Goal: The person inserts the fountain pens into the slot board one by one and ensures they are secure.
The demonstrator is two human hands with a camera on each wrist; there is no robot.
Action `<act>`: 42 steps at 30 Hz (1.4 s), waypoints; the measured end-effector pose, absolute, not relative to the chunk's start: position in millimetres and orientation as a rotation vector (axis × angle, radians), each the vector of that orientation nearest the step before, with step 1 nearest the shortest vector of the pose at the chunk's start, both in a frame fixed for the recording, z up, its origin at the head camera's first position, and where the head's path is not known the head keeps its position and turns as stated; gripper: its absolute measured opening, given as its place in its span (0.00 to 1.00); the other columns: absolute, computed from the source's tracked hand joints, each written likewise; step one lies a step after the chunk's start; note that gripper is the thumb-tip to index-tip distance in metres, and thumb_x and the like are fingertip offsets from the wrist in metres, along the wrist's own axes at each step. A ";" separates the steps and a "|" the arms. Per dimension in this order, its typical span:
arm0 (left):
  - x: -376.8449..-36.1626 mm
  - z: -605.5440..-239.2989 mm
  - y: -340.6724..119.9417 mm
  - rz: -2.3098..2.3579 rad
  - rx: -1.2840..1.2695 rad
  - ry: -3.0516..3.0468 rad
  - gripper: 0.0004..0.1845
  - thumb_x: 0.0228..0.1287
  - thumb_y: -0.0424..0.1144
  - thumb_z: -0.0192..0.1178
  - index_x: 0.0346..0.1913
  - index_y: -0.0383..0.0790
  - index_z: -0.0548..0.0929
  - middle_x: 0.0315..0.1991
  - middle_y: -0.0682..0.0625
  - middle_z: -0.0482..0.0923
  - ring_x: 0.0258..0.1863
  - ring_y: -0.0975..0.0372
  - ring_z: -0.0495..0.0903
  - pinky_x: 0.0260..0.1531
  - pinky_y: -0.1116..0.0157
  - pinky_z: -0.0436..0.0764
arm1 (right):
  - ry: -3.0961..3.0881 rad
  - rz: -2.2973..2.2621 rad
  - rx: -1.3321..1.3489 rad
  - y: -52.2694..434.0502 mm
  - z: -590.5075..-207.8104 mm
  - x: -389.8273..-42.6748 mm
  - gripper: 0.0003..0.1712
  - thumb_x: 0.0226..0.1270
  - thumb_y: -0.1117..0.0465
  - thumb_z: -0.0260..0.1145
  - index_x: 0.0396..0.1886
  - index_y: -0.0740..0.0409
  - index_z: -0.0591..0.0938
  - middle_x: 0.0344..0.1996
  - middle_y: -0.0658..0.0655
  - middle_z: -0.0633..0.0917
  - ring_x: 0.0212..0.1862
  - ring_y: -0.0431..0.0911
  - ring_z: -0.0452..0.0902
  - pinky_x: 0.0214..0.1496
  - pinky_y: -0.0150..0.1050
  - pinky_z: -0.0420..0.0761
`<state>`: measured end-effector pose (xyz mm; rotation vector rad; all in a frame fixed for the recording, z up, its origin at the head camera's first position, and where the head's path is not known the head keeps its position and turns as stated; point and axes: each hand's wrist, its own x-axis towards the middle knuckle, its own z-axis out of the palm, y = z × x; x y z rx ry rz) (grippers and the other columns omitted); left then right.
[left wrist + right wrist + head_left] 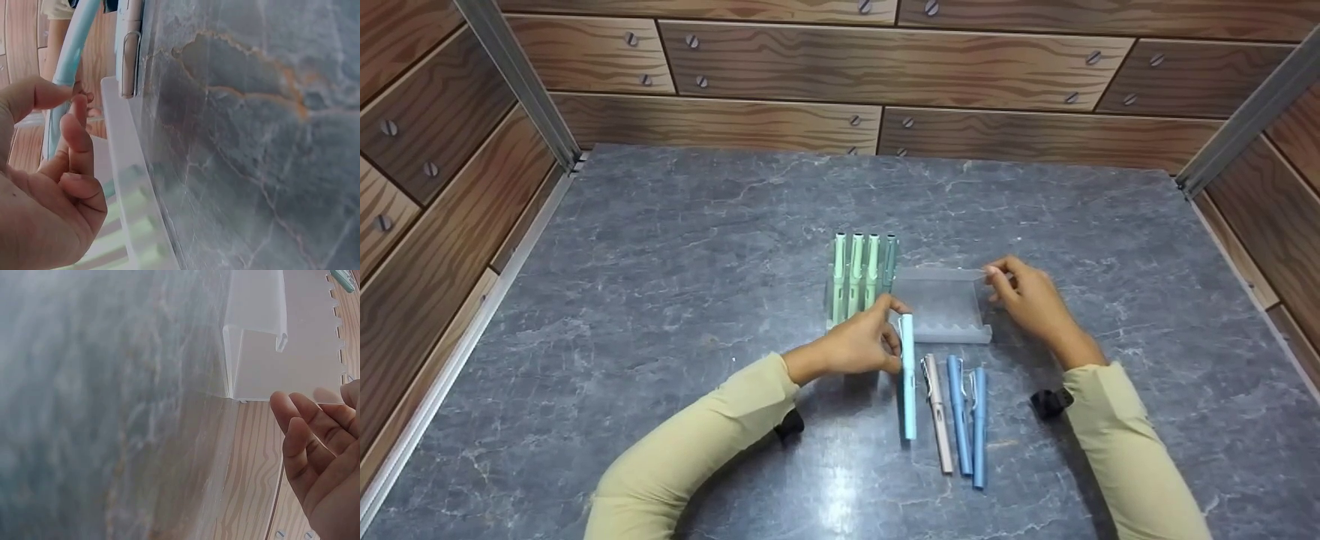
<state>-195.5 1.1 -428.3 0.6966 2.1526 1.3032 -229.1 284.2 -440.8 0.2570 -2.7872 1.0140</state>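
A clear plastic pen tray (941,330) lies mid-table with several green pens (856,274) standing in its left slots. My left hand (894,330) pinches a light blue pen (908,382) near its upper end, at the tray's front edge; the left wrist view shows my fingers (76,140) against that pen (68,62). My right hand (997,279) touches the tray's far right corner with relaxed fingers (306,433) beside the tray wall (256,354). A beige pen (937,412) and two blue pens (958,412) (979,427) lie on the table in front of the tray.
The grey marble-look table (660,300) is bounded by wood-pattern walls (885,67) at the back and both sides. The beige pen's clip (129,56) lies right by the tray's rim (126,185).
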 end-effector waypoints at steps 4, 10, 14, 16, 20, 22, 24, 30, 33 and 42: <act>-196.1 -428.7 -0.6 1.341 0.685 2.105 0.37 0.49 0.23 0.65 0.62 0.44 0.61 0.28 0.52 0.78 0.29 0.64 0.76 0.29 0.71 0.76 | -2.782 1.003 0.265 284.3 -441.3 -228.6 0.17 0.76 0.57 0.52 0.44 0.68 0.79 0.37 0.67 0.85 0.32 0.56 0.84 0.30 0.26 0.74; -197.0 -430.7 0.5 1.307 0.694 2.181 0.36 0.49 0.26 0.66 0.60 0.46 0.63 0.27 0.54 0.79 0.28 0.65 0.77 0.29 0.70 0.77 | -2.774 1.007 0.272 284.3 -441.2 -228.6 0.16 0.76 0.58 0.52 0.44 0.68 0.78 0.37 0.67 0.85 0.32 0.57 0.84 0.30 0.25 0.75; -197.9 -432.5 2.1 1.245 0.700 2.266 0.36 0.48 0.28 0.67 0.61 0.46 0.63 0.27 0.55 0.80 0.27 0.66 0.77 0.28 0.70 0.76 | -2.773 1.026 0.280 283.6 -441.1 -229.2 0.16 0.76 0.59 0.52 0.44 0.68 0.78 0.37 0.67 0.85 0.32 0.58 0.84 0.30 0.25 0.75; -198.3 -432.9 2.8 1.229 0.706 2.288 0.37 0.49 0.29 0.67 0.61 0.46 0.63 0.27 0.55 0.80 0.26 0.66 0.77 0.28 0.70 0.76 | -2.772 1.029 0.281 283.5 -441.1 -229.4 0.16 0.76 0.59 0.52 0.44 0.68 0.78 0.37 0.67 0.85 0.32 0.57 0.84 0.30 0.25 0.75; -199.1 -432.8 4.1 1.225 0.719 2.320 0.37 0.48 0.30 0.68 0.62 0.45 0.63 0.27 0.55 0.81 0.25 0.67 0.77 0.28 0.70 0.75 | -2.766 1.039 0.284 283.2 -441.5 -229.8 0.15 0.76 0.60 0.52 0.44 0.69 0.78 0.37 0.67 0.85 0.32 0.58 0.84 0.30 0.24 0.75; -199.3 -432.1 4.4 1.228 0.725 2.335 0.37 0.48 0.30 0.68 0.61 0.46 0.63 0.26 0.56 0.81 0.25 0.67 0.77 0.28 0.71 0.75 | -2.761 1.039 0.289 283.1 -441.8 -229.5 0.15 0.75 0.60 0.52 0.44 0.69 0.78 0.37 0.68 0.85 0.31 0.58 0.85 0.29 0.23 0.75; -199.6 -432.1 4.5 1.235 0.729 2.344 0.36 0.48 0.30 0.68 0.61 0.46 0.64 0.26 0.56 0.81 0.25 0.68 0.77 0.27 0.71 0.74 | -2.757 1.036 0.292 283.1 -442.1 -229.1 0.15 0.75 0.61 0.52 0.44 0.70 0.78 0.37 0.68 0.85 0.31 0.59 0.85 0.29 0.23 0.75; -199.8 -434.1 5.5 1.250 0.732 2.337 0.36 0.48 0.30 0.68 0.61 0.46 0.64 0.26 0.55 0.81 0.24 0.68 0.76 0.26 0.72 0.74 | -2.752 1.031 0.287 283.2 -442.9 -228.5 0.14 0.75 0.61 0.53 0.43 0.70 0.78 0.36 0.68 0.85 0.30 0.57 0.84 0.28 0.23 0.74; -199.5 -434.8 6.7 1.209 0.748 2.357 0.35 0.50 0.33 0.69 0.61 0.46 0.64 0.26 0.56 0.81 0.24 0.68 0.77 0.26 0.72 0.75 | -2.756 1.032 0.284 283.4 -442.9 -228.6 0.14 0.75 0.61 0.53 0.43 0.70 0.78 0.36 0.68 0.85 0.30 0.57 0.85 0.28 0.23 0.74; -198.2 -435.1 11.2 0.844 0.892 2.522 0.33 0.52 0.43 0.70 0.61 0.48 0.69 0.31 0.62 0.81 0.27 0.71 0.76 0.30 0.72 0.73 | -2.775 1.038 0.276 283.6 -441.8 -229.8 0.16 0.76 0.59 0.52 0.44 0.69 0.78 0.38 0.68 0.85 0.33 0.58 0.85 0.30 0.24 0.75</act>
